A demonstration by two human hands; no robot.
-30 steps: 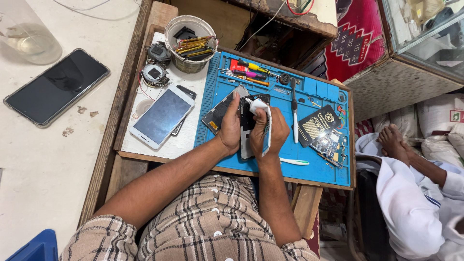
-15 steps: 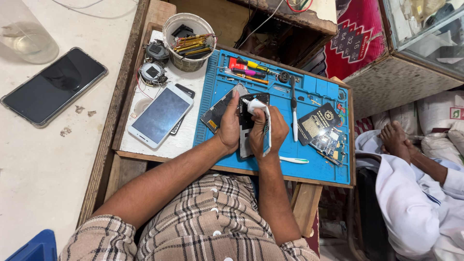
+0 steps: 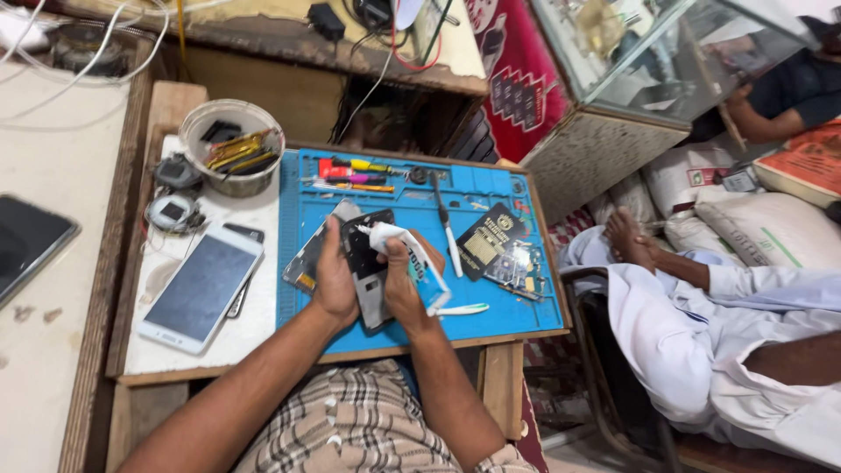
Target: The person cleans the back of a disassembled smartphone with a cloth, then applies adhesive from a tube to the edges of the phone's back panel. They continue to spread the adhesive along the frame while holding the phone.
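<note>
- Blue repair mat (image 3: 491, 307) covers the worktop under both hands.
- The left hand (image 3: 335, 280) is curled round an opened dark phone (image 3: 368, 254), gripping its left edge above the mat.
- The right hand (image 3: 405, 287) pinches a white tube (image 3: 399, 238), its tip against the phone's top.
- A white-framed phone (image 3: 200, 289) lies left of the left hand.
- White tweezers (image 3: 457, 309) lie just right of the right hand.

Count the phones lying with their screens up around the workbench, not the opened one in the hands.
2: a white-framed phone on the white board left of the blue mat, and a dark phone at the far left edge, cut off.
</note>
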